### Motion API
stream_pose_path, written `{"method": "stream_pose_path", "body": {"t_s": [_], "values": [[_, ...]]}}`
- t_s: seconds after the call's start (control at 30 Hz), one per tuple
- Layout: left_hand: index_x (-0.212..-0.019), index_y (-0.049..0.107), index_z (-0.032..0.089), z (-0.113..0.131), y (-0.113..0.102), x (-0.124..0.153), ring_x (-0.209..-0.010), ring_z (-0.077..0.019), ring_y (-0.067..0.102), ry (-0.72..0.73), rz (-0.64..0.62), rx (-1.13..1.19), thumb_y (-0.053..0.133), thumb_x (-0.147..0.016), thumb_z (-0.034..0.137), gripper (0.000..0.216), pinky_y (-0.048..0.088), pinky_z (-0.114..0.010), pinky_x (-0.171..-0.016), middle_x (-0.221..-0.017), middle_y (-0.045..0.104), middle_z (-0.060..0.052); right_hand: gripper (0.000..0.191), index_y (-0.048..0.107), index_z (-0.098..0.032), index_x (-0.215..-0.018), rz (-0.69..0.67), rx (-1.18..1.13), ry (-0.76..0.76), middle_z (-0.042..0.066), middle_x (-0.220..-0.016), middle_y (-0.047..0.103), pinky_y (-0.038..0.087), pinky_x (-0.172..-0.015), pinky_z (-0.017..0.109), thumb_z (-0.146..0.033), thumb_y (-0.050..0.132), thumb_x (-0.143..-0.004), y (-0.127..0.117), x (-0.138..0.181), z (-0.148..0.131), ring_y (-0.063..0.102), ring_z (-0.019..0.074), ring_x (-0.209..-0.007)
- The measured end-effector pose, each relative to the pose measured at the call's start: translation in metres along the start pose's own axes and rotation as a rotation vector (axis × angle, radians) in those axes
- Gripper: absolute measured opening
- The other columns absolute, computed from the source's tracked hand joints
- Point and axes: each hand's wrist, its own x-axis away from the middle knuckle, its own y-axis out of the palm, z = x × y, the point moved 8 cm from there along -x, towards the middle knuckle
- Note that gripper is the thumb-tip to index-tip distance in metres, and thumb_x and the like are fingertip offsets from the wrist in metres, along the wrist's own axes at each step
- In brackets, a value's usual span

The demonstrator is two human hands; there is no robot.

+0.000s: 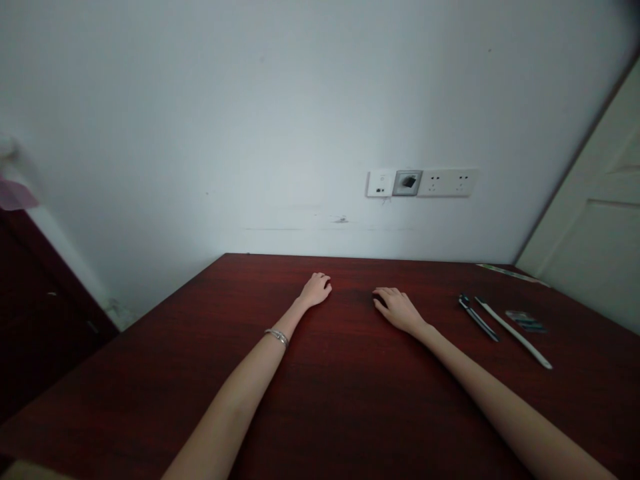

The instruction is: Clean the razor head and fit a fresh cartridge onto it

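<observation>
Both hands at rest on the surface (350,400). The right hand (397,308) lies palm down with its fingers loosely curled, released and grasping nothing. The left hand (316,290) lies likewise, knuckles up and empty, near the right but apart from it. This flat, slack posture reads as one of rest rather than grip.

The thing nearest the right hand is a dark pen-like tool (477,318), flat on the surface to that hand's right and untouched. Just beyond it, roughly parallel, lies a longer white stick-like tool (513,332), and beside that a small dark packet (525,321). Grouped on one side, all three appear to be kept within that hand's reach.

A metal bracelet (277,337) circles the left wrist. Behind, the surface meets a pale wall (200,133) carrying a socket strip (423,183). A door (595,220) stands to the right and a dark cabinet (40,300) to the left.
</observation>
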Motion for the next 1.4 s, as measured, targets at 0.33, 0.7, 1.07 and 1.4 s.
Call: {"method": "stream_pose_path", "body": {"t_s": [0.33,0.7,1.07,1.4], "values": [[-0.117,0.058,0.009,-0.0039,0.0043,-0.0017,-0.116,-0.0249,0.045,0.002,0.003,0.003,0.040,-0.088,0.025,0.038,0.036,-0.037,-0.101,-0.122,0.055,-0.014,0.036,0.059,-0.017,-0.114,-0.003,-0.018,0.021,0.012,-0.125,0.058,0.039,-0.093,0.041,-0.033,0.038,-0.089,-0.0029,0.0009,-0.0008,0.049,0.0276,-0.116],[-0.117,0.058,0.010,-0.0014,0.0017,-0.0007,-0.118,-0.0250,0.045,-0.008,0.002,0.001,0.039,-0.088,0.025,0.038,0.036,-0.037,-0.101,-0.124,0.055,-0.014,0.033,0.060,-0.019,-0.112,0.014,-0.037,0.022,0.012,-0.124,0.058,0.039,-0.094,0.042,-0.030,0.040,-0.088,-0.0049,0.0016,-0.0012,0.049,0.0269,-0.116],[-0.117,0.058,0.010,0.0012,-0.0010,0.0002,-0.119,-0.0253,0.045,-0.010,0.005,0.002,0.039,-0.088,0.024,0.038,0.036,-0.037,-0.101,-0.125,0.054,-0.015,0.034,0.060,-0.018,-0.113,0.015,-0.039,0.027,0.012,-0.125,0.058,0.039,-0.094,0.041,-0.031,0.040,-0.089,-0.0046,0.0019,-0.0003,0.049,0.0264,-0.117],[-0.118,0.058,0.009,0.0013,-0.0021,-0.0004,-0.120,-0.0255,0.044,-0.012,-0.005,0.000,0.038,-0.088,0.024,0.039,0.035,-0.038,-0.102,-0.127,0.053,-0.015,0.033,0.060,-0.019,-0.113,0.012,-0.052,0.035,0.011,-0.127,0.057,0.038,-0.095,0.042,-0.030,0.041,-0.089,-0.0048,0.0015,0.0009,0.047,0.0263,-0.119]]}}
